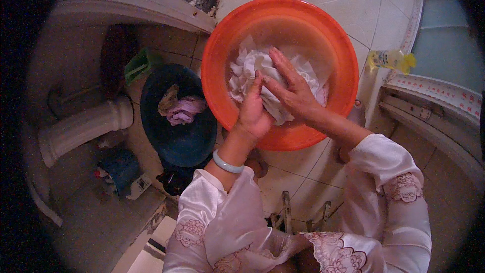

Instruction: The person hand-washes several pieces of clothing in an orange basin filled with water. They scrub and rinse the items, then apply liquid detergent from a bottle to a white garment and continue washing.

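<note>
A large orange plastic basin (280,142) holds water and a crumpled white cloth (261,64). My left hand (253,112), a pale bangle at its wrist, is over the near side of the basin. Its thumb points up beside the cloth, which lies over its palm side; the other fingers are hidden beneath the cloth. My right hand (293,87) rests on the cloth from the right, its fingers long and spread, the thumb side near my left thumb. Left of this basin, a dark blue-green basin (178,148) contains a bunched lilac cloth (185,110) and a brownish one.
A yellow liquid bottle (390,60) lies at the right, by a door track (435,87). At the left are a green plastic container (138,66), a white pedestal (87,127) and a blue bin (119,170) with contents. Stool legs (287,212) show below on the tiled floor.
</note>
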The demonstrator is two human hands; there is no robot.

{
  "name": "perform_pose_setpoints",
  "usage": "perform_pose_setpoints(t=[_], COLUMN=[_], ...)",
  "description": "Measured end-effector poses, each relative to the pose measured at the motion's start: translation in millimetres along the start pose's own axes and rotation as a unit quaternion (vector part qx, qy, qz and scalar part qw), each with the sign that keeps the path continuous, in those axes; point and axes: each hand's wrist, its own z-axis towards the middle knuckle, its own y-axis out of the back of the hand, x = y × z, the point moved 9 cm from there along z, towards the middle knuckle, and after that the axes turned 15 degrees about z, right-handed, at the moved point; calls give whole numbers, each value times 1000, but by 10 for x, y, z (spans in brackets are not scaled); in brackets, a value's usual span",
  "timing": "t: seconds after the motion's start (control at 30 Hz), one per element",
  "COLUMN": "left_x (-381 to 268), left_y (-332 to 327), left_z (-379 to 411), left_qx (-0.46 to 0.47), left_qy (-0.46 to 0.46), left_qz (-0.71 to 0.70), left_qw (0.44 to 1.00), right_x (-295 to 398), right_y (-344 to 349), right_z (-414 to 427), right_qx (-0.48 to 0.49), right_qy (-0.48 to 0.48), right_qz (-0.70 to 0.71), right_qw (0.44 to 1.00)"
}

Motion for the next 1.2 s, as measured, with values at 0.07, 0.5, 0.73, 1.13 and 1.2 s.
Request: perform_pose_setpoints(t=[0.07, 0.5, 0.73, 1.13, 1.2], left_x=[-56, -290, -296, -271, -270], left_y=[73, 36, 34, -30, 9], left_z=[67, 73, 76, 24, 53], left_qx=[-12, 25, 63, 84, 76], left_qy=[-52, -107, -104, -71, -76], left_qz=[31, -24, -29, -80, -71], left_qw=[998, 994, 992, 991, 992], right_x=[17, 74, 309, 347, 323], right_y=[-132, 106, -105, -244, -250], right_z=[-144, -283, -236, -258, -251], right_qx=[37, -1, 156, 187, 182], right_qy=[40, -143, -3, 83, 90], right_qz=[-46, 98, -2, -212, -212], right_qw=[997, 985, 988, 956, 956])
